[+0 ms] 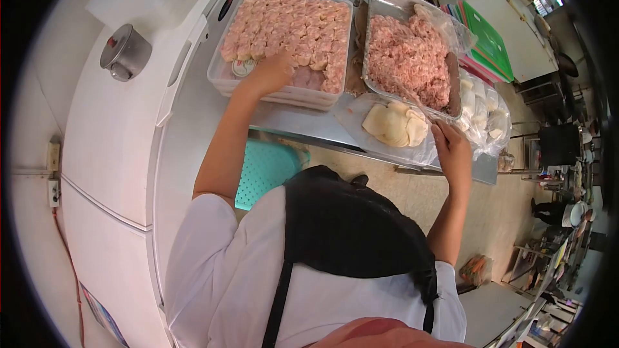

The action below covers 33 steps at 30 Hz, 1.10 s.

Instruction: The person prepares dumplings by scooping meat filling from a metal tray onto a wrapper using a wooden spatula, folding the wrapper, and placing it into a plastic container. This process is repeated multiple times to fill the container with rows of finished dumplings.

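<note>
Pale dough rounds (394, 124) lie on clear plastic just left of the right hand (451, 145), much nearer to it than to the left hand (274, 71). The right hand's fingers curl at the near corner of the metal tray (390, 3); whether they pinch anything is unclear. Pink minced meat (409, 58) fills much of that tray, ahead and slightly left of this grip, the tray's long axis running away from the body. Bagged pale items (493, 113) sit to its right. The left hand reaches over the near side of a clear container (303, 98), beside rows of meat-topped pieces (290, 22) stretching ahead; its fingertips are hidden, so their spread cannot be told.
</note>
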Each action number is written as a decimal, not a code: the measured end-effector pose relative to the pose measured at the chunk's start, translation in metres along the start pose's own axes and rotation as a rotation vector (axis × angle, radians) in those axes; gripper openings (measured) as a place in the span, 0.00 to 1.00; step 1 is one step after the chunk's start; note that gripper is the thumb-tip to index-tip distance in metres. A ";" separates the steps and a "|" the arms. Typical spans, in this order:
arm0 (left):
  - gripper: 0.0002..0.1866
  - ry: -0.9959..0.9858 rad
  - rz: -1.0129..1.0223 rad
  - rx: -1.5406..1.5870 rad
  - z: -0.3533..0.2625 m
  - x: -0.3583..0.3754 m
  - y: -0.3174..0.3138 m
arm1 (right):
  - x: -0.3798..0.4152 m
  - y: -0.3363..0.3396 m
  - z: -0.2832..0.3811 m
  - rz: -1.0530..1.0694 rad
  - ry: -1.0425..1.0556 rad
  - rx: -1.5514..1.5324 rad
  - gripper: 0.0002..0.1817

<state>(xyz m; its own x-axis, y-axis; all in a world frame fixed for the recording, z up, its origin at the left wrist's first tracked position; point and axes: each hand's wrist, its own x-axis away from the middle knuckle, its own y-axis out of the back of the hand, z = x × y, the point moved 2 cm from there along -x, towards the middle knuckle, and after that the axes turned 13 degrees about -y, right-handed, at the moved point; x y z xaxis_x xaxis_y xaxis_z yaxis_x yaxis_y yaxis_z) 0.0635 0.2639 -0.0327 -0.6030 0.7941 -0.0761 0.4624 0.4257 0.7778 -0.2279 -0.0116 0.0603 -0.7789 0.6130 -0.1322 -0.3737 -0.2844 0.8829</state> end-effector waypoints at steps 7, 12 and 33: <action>0.33 -0.168 -0.095 0.053 -0.004 0.015 0.007 | 0.013 0.006 -0.056 0.004 -0.202 -0.142 0.16; 0.34 0.021 -0.140 -0.085 0.012 0.030 0.023 | -0.002 0.009 -0.069 -0.003 -0.220 -0.151 0.16; 0.15 -0.076 -0.425 0.081 -0.132 -0.027 -0.021 | -0.136 0.035 -0.155 0.139 0.181 0.591 0.14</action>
<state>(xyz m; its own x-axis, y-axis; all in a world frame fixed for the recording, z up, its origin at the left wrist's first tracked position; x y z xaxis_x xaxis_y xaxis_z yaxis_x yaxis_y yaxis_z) -0.0157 0.1762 0.0356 -0.7029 0.5689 -0.4268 0.2348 0.7521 0.6158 -0.2129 -0.2198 0.0395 -0.8923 0.4506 -0.0266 0.0381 0.1339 0.9903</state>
